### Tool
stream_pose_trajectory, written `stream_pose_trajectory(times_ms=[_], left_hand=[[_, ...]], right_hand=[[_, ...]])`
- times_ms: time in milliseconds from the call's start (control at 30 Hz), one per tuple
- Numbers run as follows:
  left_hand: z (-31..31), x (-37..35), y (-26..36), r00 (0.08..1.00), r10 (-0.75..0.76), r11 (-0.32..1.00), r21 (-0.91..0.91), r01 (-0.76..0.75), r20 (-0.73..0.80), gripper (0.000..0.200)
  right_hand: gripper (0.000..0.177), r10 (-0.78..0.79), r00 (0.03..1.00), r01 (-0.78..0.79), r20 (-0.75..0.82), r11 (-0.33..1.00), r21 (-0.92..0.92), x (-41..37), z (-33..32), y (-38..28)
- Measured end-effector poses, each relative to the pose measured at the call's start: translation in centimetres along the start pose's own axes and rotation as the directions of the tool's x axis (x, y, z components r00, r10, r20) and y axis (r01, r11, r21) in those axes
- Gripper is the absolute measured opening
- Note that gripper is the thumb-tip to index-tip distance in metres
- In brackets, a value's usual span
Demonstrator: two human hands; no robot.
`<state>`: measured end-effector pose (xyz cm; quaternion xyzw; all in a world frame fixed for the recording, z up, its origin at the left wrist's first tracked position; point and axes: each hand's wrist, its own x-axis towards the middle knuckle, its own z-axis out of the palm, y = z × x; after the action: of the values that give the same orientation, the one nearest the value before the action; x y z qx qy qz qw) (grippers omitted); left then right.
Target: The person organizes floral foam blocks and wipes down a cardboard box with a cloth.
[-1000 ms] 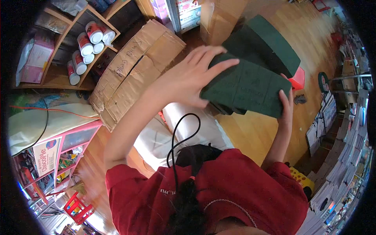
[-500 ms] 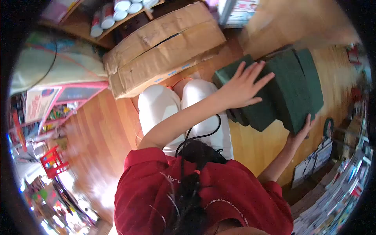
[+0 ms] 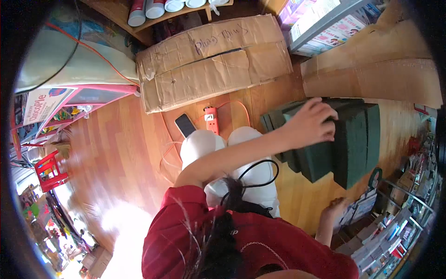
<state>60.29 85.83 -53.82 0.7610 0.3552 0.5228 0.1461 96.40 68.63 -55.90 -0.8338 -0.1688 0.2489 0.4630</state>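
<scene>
A group of dark green blocks [image 3: 354, 146] stands close together on the floor, right of my knees. My left hand [image 3: 313, 123] reaches across my lap to them. Its fingers are bent over the upper edge of a block, gripping it. Below the blocks, near my right side, is my right hand [image 3: 335, 208], apart from them. Its fingers look curled in, and I see nothing in them. The undersides of the blocks are hidden.
A taped cardboard box [image 3: 213, 63] lies ahead of my knees. A phone [image 3: 186, 124] and an orange power strip [image 3: 211, 121] with its cord are on the floor. Flat cardboard [image 3: 371, 76] lies beyond the blocks. Crowded shelves [image 3: 395, 232] stand at right; a red plastic stool [image 3: 51, 171] is left.
My right hand has come off the blocks and drawn back toward me. The left hand's spread fingers have curled over a block. The view has shifted, showing the phone and power strip.
</scene>
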Motion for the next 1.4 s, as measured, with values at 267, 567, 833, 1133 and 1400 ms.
stream_pose_trajectory(times_ms=[267,567,833,1133,1400], left_hand=[[-11.1,-0.9,1.1,0.778,-0.620,0.776,-0.219,0.591,-0.101,0.017],[-27.6,-33.4,19.3,0.042,-0.983,0.149,0.630,0.762,0.181,0.028],[-42.7,-30.5,39.1,-0.530,-0.808,-0.305,0.586,0.750,0.258,0.027],[-18.6,-14.1,29.3,-0.006,-0.840,0.246,0.389,0.888,0.543,0.026],[7.7,0.8,36.1,0.208,-0.571,0.515,0.149,0.844,0.794,0.025]], right_hand=[[0.017,-0.124,0.926,0.286,0.358,0.847,-0.448,-11.9,-6.6,-1.8],[0.017,-0.382,0.823,0.544,0.421,0.744,-0.389,-19.8,-19.7,-22.8],[0.021,-0.350,0.875,0.467,0.335,0.790,-0.397,-22.6,-32.2,-23.0],[0.024,-0.160,0.930,0.252,0.332,0.934,-0.254,-19.6,-46.2,-15.1],[0.021,-0.162,0.986,0.158,0.025,0.980,0.121,-14.4,-56.6,-19.6]])
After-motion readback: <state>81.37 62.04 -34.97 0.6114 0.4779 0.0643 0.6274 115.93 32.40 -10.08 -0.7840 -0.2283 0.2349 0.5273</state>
